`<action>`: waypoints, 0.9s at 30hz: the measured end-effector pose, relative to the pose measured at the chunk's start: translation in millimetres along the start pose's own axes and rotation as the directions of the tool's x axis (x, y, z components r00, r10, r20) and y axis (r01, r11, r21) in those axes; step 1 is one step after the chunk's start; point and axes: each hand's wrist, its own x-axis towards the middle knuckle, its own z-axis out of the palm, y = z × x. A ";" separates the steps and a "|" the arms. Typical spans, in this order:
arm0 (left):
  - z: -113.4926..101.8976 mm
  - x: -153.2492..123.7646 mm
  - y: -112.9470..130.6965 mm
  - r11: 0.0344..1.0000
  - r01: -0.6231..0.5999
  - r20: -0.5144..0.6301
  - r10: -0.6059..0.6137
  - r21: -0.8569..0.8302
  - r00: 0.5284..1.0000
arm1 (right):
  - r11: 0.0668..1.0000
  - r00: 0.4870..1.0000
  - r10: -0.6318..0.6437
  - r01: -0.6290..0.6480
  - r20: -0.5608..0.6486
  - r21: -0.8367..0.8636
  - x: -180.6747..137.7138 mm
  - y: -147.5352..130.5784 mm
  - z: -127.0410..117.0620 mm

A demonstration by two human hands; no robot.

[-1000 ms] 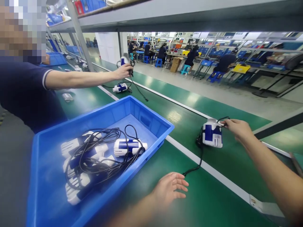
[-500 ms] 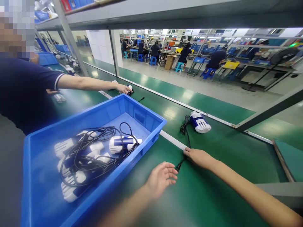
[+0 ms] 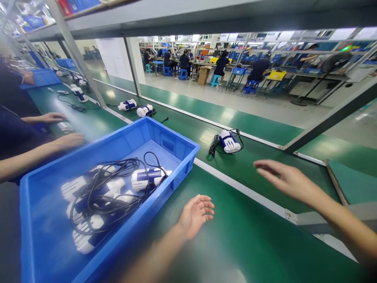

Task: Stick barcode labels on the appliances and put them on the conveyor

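The person's right hand (image 3: pixel 290 182) hovers over the green worktop (image 3: pixel 253 243) with its fingers (image 3: pixel 265 165) stretched out flat and loosely together, holding nothing and slightly blurred. The left hand (image 3: pixel 196 214) rests low by the corner of the blue bin (image 3: pixel 179 155), palm turned up, fingers gently curled and spread, also empty. Nearest the right hand, though clearly apart from it, a white and blue corded device (image 3: pixel 229 141) lies on its side on the darker conveyor belt (image 3: pixel 265 165), beyond the white dividing strip (image 3: pixel 235 184). Its long axis runs diagonally, the white ribbed end pointing toward the person and to the right, the blue end away to the left; its black cord (image 3: pixel 213 148) is bundled at its left side and loops round behind it, which probably keeps the cable from trailing along the belt. More of the same devices (image 3: pixel 147 177) lie heaped in the bin, their cords tangled over them, so they seem to be stock kept within easy reach of the left hand. Further up the belt two more units (image 3: pixel 136 108) lie side by side. At the left, a co-worker's hand (image 3: pixel 70 140) rests on the worktop just beside the bin's far rim.
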 end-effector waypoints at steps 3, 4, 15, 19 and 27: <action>-0.5 -1.3 1.0 1.000 0.021 0.003 -0.021 0.015 1.000 | 0.989 0.981 -0.086 0.064 0.173 0.130 -58.4 -11.1 46.9; -0.7 -1.8 1.4 0.999 0.023 0.006 -0.023 0.024 1.000 | 0.983 0.973 -0.105 0.070 0.208 0.172 -77.5 -15.8 61.0; -5.8 -0.2 -2.0 0.994 0.039 -0.014 -0.037 0.105 0.999 | 0.902 0.911 -0.318 0.204 0.264 0.380 -186.7 -79.1 146.4; -7.4 0.4 -2.4 0.990 0.023 -0.010 -0.022 0.139 1.000 | 0.882 0.904 -0.378 0.286 0.198 0.375 -192.8 -79.4 141.7; -7.4 -0.6 -4.2 0.985 0.025 -0.008 -0.024 0.170 1.000 | 0.838 0.773 -0.541 0.465 0.331 0.285 -211.5 -89.9 140.1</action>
